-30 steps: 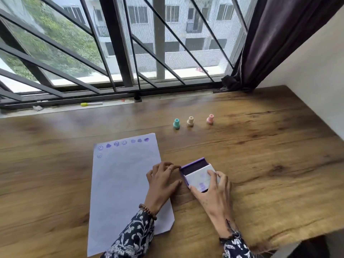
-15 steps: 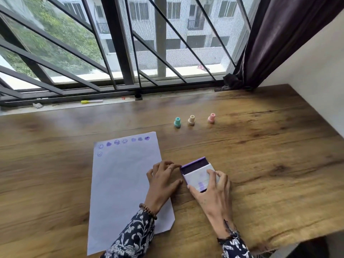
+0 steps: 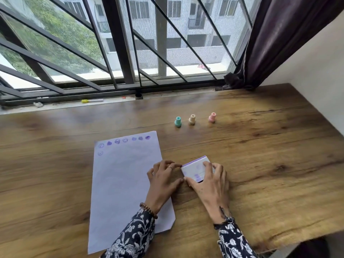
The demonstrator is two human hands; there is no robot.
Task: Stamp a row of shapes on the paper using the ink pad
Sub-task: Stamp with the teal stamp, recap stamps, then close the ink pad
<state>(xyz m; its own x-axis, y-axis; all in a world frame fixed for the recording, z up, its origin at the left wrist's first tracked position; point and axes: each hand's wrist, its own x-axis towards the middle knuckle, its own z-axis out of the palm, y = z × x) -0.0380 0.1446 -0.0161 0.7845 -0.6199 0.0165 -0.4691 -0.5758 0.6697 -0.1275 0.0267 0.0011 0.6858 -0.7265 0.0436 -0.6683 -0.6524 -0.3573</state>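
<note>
A white sheet of paper (image 3: pixel 122 183) lies on the wooden table (image 3: pixel 270 164), with a row of purple stamped shapes (image 3: pixel 124 140) along its top edge and one more below at the left. The ink pad (image 3: pixel 195 167), a small white box with a purple edge, sits right of the paper with its lid nearly down. My right hand (image 3: pixel 210 185) grips the pad's lid from the near side. My left hand (image 3: pixel 163 180) rests on the paper's right edge, fingertips touching the pad's left side. Three small stamps stand farther back: teal (image 3: pixel 178 121), cream (image 3: pixel 192 119), pink (image 3: pixel 212 117).
A barred window (image 3: pixel 130 43) runs along the table's far edge, with a yellow-capped pen (image 3: pixel 92 100) on the sill. A dark curtain (image 3: pixel 279 40) hangs at the back right beside a white wall (image 3: pixel 316 71). The table's near edge (image 3: pixel 297 239) is at the lower right.
The ink pad's lid has swung down: the dark purple pad surface seen earlier is now covered. My right hand's fingers moved up over the lid. The left hand stayed put.
</note>
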